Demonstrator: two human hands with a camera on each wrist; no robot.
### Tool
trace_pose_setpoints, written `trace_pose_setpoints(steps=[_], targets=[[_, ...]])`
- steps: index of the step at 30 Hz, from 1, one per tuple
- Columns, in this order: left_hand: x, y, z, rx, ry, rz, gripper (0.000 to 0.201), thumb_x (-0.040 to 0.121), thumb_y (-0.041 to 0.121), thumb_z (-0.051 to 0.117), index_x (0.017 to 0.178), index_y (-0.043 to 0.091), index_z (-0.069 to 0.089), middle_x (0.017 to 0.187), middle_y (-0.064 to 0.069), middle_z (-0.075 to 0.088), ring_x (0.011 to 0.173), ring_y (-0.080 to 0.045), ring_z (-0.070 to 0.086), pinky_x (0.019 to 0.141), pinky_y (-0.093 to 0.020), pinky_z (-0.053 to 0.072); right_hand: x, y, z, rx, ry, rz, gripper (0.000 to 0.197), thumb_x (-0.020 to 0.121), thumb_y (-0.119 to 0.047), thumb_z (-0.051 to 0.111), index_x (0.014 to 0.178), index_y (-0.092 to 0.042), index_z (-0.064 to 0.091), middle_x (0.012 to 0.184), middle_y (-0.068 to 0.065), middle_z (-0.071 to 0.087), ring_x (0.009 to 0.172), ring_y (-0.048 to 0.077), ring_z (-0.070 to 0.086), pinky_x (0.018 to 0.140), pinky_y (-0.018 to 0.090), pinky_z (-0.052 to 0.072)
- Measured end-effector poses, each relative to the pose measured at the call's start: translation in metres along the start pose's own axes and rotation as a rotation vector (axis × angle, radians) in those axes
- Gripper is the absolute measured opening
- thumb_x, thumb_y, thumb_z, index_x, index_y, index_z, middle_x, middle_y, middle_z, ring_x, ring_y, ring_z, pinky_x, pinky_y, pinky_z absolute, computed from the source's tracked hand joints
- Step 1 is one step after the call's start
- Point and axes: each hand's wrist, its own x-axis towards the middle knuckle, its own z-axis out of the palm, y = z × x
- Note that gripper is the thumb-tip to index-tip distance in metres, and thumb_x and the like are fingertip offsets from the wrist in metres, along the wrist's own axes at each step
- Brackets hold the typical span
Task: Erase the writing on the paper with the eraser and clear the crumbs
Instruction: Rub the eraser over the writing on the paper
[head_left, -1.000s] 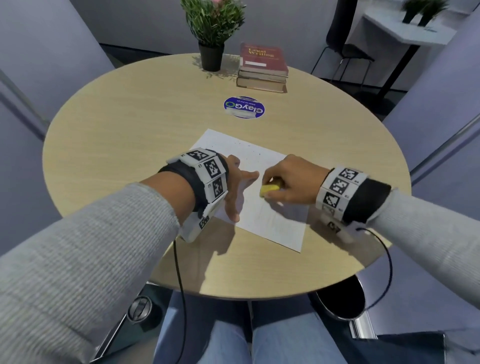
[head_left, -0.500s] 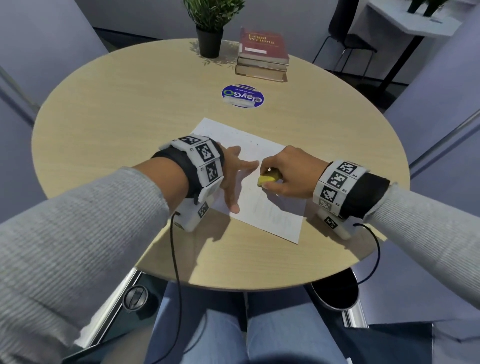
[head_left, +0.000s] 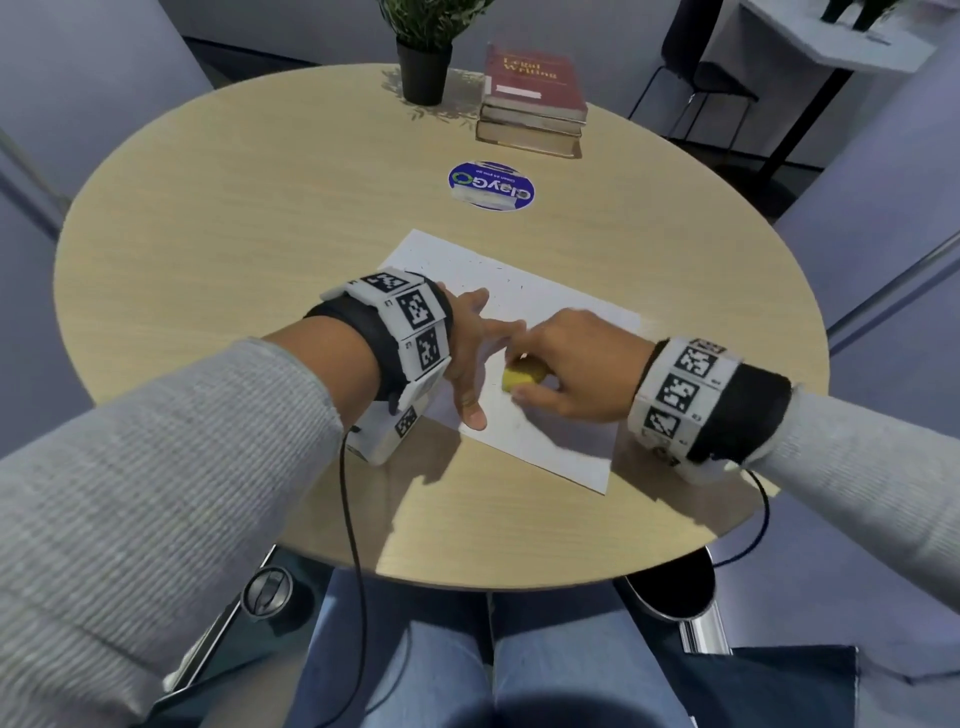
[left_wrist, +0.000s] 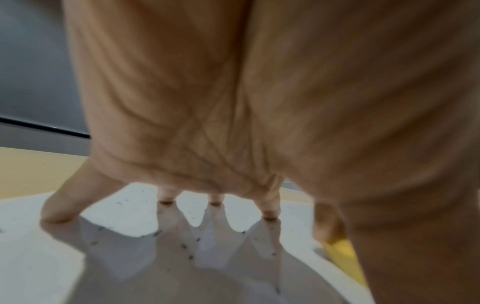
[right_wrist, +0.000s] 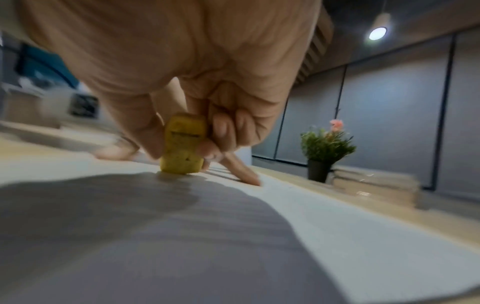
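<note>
A white sheet of paper (head_left: 540, 312) lies askew on the round wooden table (head_left: 260, 218). My right hand (head_left: 566, 364) pinches a small yellow eraser (head_left: 522, 378) between thumb and fingers, its lower end pressed on the paper (right_wrist: 337, 216). The right wrist view shows the eraser (right_wrist: 183, 148) upright in that grip. My left hand (head_left: 475, 358) presses the sheet down with spread straight fingers, just left of the eraser. Dark crumbs (left_wrist: 191, 257) speckle the paper (left_wrist: 52, 267) under the left fingertips (left_wrist: 166, 202); the eraser (left_wrist: 340, 250) shows at the right there.
A blue round sticker (head_left: 491, 186) lies beyond the paper. A stack of books (head_left: 532, 101) and a potted plant (head_left: 423, 47) stand at the table's far edge. A chair (head_left: 696, 88) and a white side table (head_left: 841, 36) stand behind. My knees (head_left: 467, 665) are under the near edge.
The right hand has shifted the eraser slightly along the paper, close beside the left fingers. The left hand stays spread on the sheet. The head view has moved a little.
</note>
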Motion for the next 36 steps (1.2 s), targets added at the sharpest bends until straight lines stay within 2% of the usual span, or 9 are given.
trace_pose_setpoints(steps=[3, 8, 12, 17, 22, 27, 32, 34, 36], targets=[[0.003, -0.001, 0.000, -0.016, -0.015, -0.010, 0.126, 0.070, 0.062, 0.077, 0.153, 0.044, -0.016, 0.163, -0.005, -0.022, 0.150, -0.039, -0.011, 0.117, -0.059, 0.012, -0.003, -0.014, 0.003, 0.088, -0.093, -0.091, 0.022, 0.085, -0.035, 0.059, 0.092, -0.016, 0.065, 0.074, -0.003, 0.062, 0.065, 0.017, 0.053, 0.064, 0.029, 0.044], [0.000, 0.000, 0.001, 0.010, 0.014, -0.016, 0.123, 0.071, 0.063, 0.076, 0.154, 0.044, -0.012, 0.165, -0.007, -0.008, 0.151, -0.039, 0.000, 0.116, -0.056, 0.019, 0.008, 0.031, -0.004, -0.016, 0.012, 0.176, 0.029, 0.085, -0.038, 0.058, 0.104, -0.018, 0.065, 0.084, 0.003, 0.068, 0.079, 0.025, 0.061, 0.069, 0.031, 0.047], [-0.005, 0.004, -0.001, -0.023, 0.016, 0.007, 0.119, 0.075, 0.054, 0.078, 0.158, 0.036, -0.006, 0.163, -0.013, 0.000, 0.150, -0.040, 0.004, 0.115, -0.055, 0.021, -0.016, -0.010, 0.003, 0.095, -0.114, -0.069, 0.029, 0.083, -0.044, 0.055, 0.096, -0.020, 0.067, 0.073, -0.003, 0.066, 0.064, 0.016, 0.055, 0.064, 0.026, 0.045], [-0.005, 0.003, 0.000, -0.031, 0.008, -0.017, 0.121, 0.074, 0.056, 0.078, 0.155, 0.043, -0.011, 0.165, -0.005, -0.014, 0.152, -0.035, -0.007, 0.117, -0.056, 0.014, -0.009, 0.023, -0.007, 0.037, -0.039, 0.150, 0.027, 0.085, -0.039, 0.059, 0.100, -0.018, 0.067, 0.074, -0.003, 0.064, 0.072, 0.019, 0.058, 0.068, 0.028, 0.045], [0.001, 0.001, 0.002, -0.009, 0.012, -0.011, 0.125, 0.069, 0.058, 0.081, 0.155, 0.044, -0.010, 0.165, -0.006, -0.011, 0.152, -0.034, -0.004, 0.117, -0.055, 0.016, -0.017, -0.007, 0.003, 0.064, -0.121, -0.044, 0.033, 0.084, -0.046, 0.052, 0.097, -0.018, 0.066, 0.075, -0.002, 0.067, 0.066, 0.017, 0.054, 0.065, 0.028, 0.045], [0.003, 0.001, 0.002, -0.008, 0.007, -0.022, 0.124, 0.070, 0.061, 0.079, 0.154, 0.045, -0.011, 0.165, -0.005, -0.014, 0.152, -0.034, -0.002, 0.117, -0.054, 0.017, -0.002, 0.025, -0.007, -0.013, -0.054, 0.141, 0.030, 0.086, -0.040, 0.057, 0.103, -0.017, 0.066, 0.081, 0.003, 0.067, 0.074, 0.021, 0.056, 0.071, 0.032, 0.048], [0.002, 0.005, 0.000, 0.028, 0.028, -0.015, 0.123, 0.068, 0.066, 0.077, 0.155, 0.047, -0.008, 0.164, -0.006, -0.001, 0.150, -0.036, 0.008, 0.116, -0.054, 0.023, -0.005, 0.022, -0.002, -0.019, -0.006, 0.091, 0.027, 0.086, -0.033, 0.059, 0.106, -0.017, 0.064, 0.076, -0.001, 0.063, 0.072, 0.023, 0.056, 0.065, 0.030, 0.042], [0.002, 0.010, -0.002, 0.031, 0.046, 0.009, 0.122, 0.067, 0.065, 0.078, 0.153, 0.049, -0.007, 0.164, -0.006, -0.002, 0.150, -0.036, 0.005, 0.117, -0.054, 0.019, -0.003, 0.022, -0.002, 0.008, 0.014, 0.075, 0.031, 0.085, -0.030, 0.060, 0.114, -0.019, 0.063, 0.075, -0.003, 0.064, 0.067, 0.021, 0.054, 0.064, 0.029, 0.042], [0.003, 0.014, -0.003, 0.032, 0.012, 0.017, 0.123, 0.068, 0.063, 0.079, 0.152, 0.051, -0.009, 0.164, -0.006, -0.007, 0.150, -0.037, 0.002, 0.118, -0.057, 0.020, -0.002, 0.026, 0.000, -0.005, -0.008, 0.099, 0.030, 0.085, -0.034, 0.057, 0.110, -0.018, 0.065, 0.078, 0.002, 0.067, 0.071, 0.024, 0.058, 0.065, 0.031, 0.046]])
